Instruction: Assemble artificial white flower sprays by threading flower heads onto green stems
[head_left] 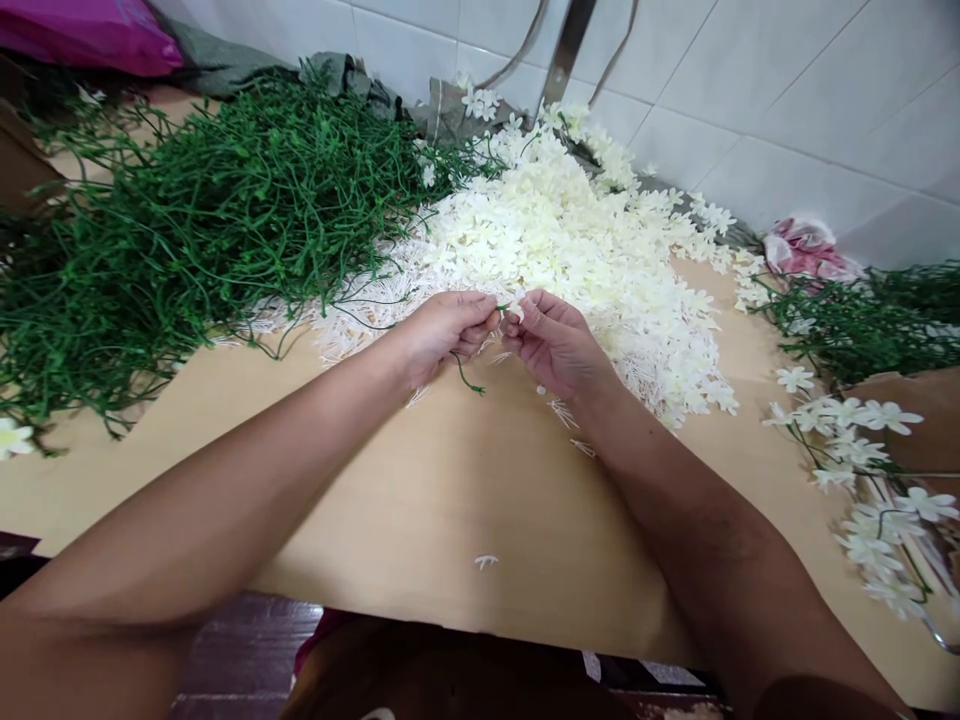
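Note:
My left hand (466, 325) is closed around a green plastic flower stem (471, 378), whose lower end curls out beneath the fingers. Its tip points right, toward my right hand (549, 338). Between the thumb and fingertips of that hand is a small white artificial flower (516, 311), mostly covered by the fingers. Stem and flower meet in the gap between both hands; whether they are joined I cannot tell. Behind my hands lies a big heap of white artificial flowers (555, 220). To the left spreads a tangled pile of green plastic stems (247, 190).
White stamen-like pieces (352, 325) lie along the heap's front edge, and one small white bit (486, 562) rests near the table's (420, 500) front. At the right are finished-looking flower sprays (847, 430) and more green stems (892, 320). A tiled wall (787, 100) stands behind.

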